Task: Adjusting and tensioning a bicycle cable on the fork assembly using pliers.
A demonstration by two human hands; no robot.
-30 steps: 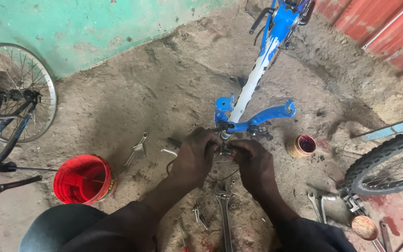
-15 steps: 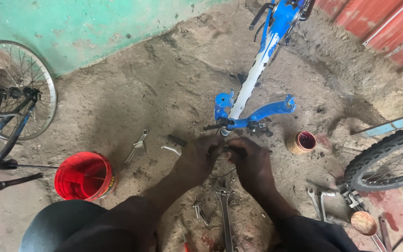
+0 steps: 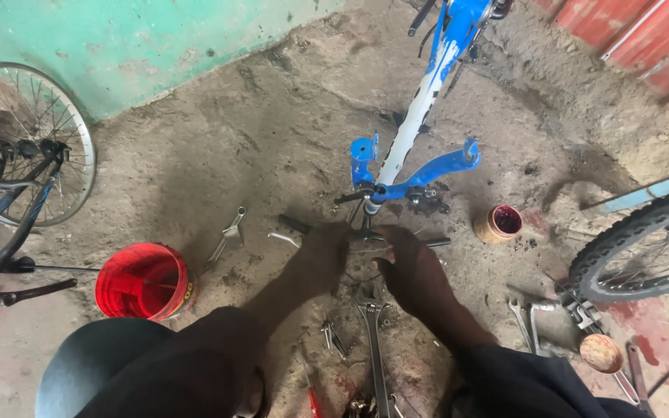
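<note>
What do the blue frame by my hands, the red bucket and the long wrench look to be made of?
Blue bicycle frame: looks like painted metal tubing; glossy blue and white coat, scuffed in places.
Red bucket: probably plastic; even bright red with a smooth thin rim.
Long wrench: bare steel by the look; dull grey sheen, grimy, lying on the dirt floor.

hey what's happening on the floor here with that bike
A person crouches over a blue and white bicycle frame lying on a dirt floor. The left hand and right hand meet at a metal part just below the frame's forked end; the grip itself is unclear. A long steel wrench lies between the arms, a red plastic bucket sits to the left, and a small rusty tin to the right.
</note>
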